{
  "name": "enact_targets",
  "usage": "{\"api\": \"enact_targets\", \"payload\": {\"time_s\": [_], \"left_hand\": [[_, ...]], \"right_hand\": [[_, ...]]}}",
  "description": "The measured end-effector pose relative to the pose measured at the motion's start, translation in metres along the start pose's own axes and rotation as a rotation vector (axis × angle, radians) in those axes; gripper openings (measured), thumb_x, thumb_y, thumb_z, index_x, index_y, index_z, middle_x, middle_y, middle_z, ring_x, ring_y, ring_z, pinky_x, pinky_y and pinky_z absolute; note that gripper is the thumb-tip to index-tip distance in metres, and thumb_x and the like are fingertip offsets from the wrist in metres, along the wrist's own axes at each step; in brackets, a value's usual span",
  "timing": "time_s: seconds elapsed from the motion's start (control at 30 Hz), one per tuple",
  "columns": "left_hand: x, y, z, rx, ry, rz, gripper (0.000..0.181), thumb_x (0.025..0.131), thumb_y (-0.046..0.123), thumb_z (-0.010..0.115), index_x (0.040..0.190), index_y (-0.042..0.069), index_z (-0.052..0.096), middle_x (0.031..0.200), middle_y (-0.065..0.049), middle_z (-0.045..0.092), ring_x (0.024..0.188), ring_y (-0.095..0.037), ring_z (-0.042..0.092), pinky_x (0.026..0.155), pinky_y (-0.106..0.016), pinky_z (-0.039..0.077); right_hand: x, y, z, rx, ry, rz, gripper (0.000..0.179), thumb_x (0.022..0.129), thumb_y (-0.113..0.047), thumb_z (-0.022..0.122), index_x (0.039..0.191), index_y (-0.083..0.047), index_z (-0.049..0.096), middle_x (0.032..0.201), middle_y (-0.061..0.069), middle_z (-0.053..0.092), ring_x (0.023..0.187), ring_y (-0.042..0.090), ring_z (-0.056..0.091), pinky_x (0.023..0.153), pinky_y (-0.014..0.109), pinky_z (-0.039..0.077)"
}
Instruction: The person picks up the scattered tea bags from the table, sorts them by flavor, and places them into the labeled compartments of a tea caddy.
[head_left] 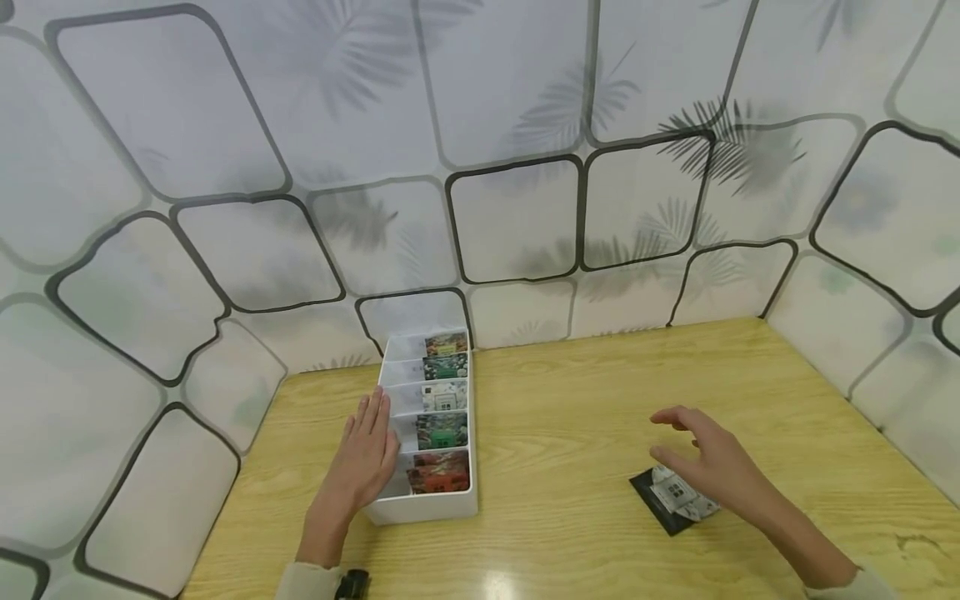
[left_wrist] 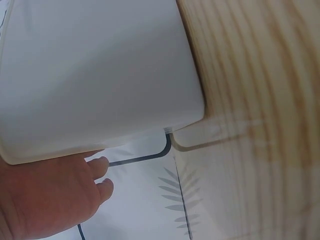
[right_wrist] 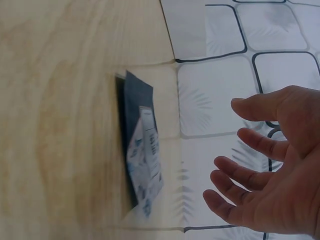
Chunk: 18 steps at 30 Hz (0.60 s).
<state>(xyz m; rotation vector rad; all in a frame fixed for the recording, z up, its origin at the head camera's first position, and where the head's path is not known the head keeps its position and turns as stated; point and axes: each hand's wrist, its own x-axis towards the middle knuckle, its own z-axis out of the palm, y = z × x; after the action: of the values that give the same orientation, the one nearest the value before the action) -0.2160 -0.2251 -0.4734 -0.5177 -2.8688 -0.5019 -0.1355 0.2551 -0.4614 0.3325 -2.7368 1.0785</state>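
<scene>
A long white divided box (head_left: 431,508) stands at the left of the table, its compartments in a row. Printed sachets stand inside: red (head_left: 439,477) in the nearest, then green (head_left: 442,432), white (head_left: 444,397), dark green and, farthest, orange-brown. My left hand (head_left: 363,454) lies along the box's left side with its fingers straight; the left wrist view shows the hand (left_wrist: 55,195) beside the white wall. To the right lies a black-and-white sachet (head_left: 670,506), flat on the wood. Above it hovers my right hand (head_left: 712,462), fingers loosely bent and spread, holding nothing.
The light wooden table (head_left: 555,433) reaches back to a patterned cloth wall (head_left: 517,225), which also closes in the left and right sides. The box's far end stands close to the back wall.
</scene>
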Motion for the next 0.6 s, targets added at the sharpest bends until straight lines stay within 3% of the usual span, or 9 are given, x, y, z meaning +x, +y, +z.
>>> {"api": "enact_targets", "payload": {"time_s": [0.33,0.5,0.6], "left_hand": [[0.001,0.001,0.000,-0.005,-0.006,0.002,0.055,0.108,0.014,0.036,0.157,-0.011,0.027,0.166,-0.025,0.020,0.152,-0.047,0.019,0.119,-0.065,0.020],[0.001,0.001,-0.001,-0.007,-0.014,-0.009,0.056,0.108,0.014,0.037,0.157,-0.011,0.027,0.167,-0.026,0.020,0.152,-0.047,0.018,0.119,-0.065,0.020],[0.000,0.002,-0.002,-0.010,-0.018,-0.012,0.056,0.108,0.014,0.037,0.157,-0.011,0.027,0.167,-0.026,0.020,0.152,-0.047,0.018,0.119,-0.064,0.019]], "right_hand": [[-0.024,0.015,0.003,-0.048,-0.031,0.078,0.043,0.093,-0.025,0.077,0.128,-0.004,0.064,0.127,0.017,0.064,0.119,0.046,0.057,0.091,0.064,0.049],[-0.031,0.023,0.006,-0.159,-0.078,0.073,0.048,0.090,-0.029,0.081,0.128,-0.007,0.064,0.126,0.024,0.061,0.111,0.050,0.058,0.080,0.063,0.052],[-0.034,0.026,0.009,-0.228,-0.117,0.101,0.051,0.088,-0.036,0.081,0.129,-0.011,0.063,0.126,0.028,0.059,0.105,0.048,0.060,0.069,0.055,0.054]]}}
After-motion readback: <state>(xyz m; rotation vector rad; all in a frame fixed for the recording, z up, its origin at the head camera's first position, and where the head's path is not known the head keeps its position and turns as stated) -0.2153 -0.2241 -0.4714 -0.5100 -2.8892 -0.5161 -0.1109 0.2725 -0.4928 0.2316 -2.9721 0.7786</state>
